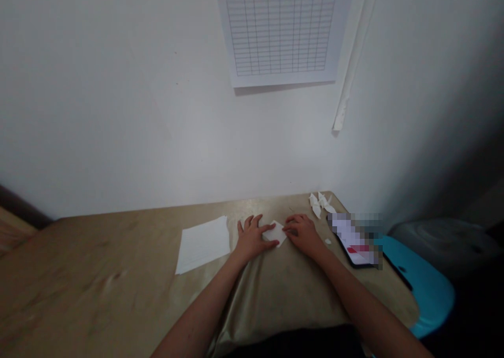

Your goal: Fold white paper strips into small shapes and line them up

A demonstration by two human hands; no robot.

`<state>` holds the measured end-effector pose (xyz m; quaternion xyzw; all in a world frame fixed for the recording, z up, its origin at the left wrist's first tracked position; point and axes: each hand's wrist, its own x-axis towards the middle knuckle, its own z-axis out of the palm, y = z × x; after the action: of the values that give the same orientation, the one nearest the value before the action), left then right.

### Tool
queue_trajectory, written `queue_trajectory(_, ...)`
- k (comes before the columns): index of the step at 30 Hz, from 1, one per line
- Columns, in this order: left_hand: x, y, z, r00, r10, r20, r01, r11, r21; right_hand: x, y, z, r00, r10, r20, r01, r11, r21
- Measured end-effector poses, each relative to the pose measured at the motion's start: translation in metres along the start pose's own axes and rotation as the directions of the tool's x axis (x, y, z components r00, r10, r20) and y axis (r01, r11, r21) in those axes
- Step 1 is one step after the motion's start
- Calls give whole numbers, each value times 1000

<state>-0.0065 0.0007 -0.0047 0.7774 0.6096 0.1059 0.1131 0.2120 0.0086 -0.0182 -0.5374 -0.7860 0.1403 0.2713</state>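
Note:
A small folded square of white paper [278,233] lies on the table with one corner pointing towards me. My left hand [252,237] is spread over its left side, thumb and index fingertip resting on the paper, the other fingers apart on the cloth. At the right corner, my right hand [303,232] has its fingers bent and drawn together on the paper's edge; part of the grip is hidden. To the left of my left hand lie larger white paper sheets [205,245], flat and slightly overlapping.
Folded white paper figures [321,204] lie at the table's back right corner. Nearby are a phone [354,242] with a lit, partly blurred screen and a paper scrap [328,241]. A blue stool [429,284] stands beyond the right edge. A printed chart [281,32] hangs on the wall.

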Motion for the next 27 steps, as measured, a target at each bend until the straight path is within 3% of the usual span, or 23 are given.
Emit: queue_trajectory(27, -3, -5, -6, 992, 89, 94, -89, 996, 0, 5, 10, -1, 998, -49, 28, 47, 997, 59)
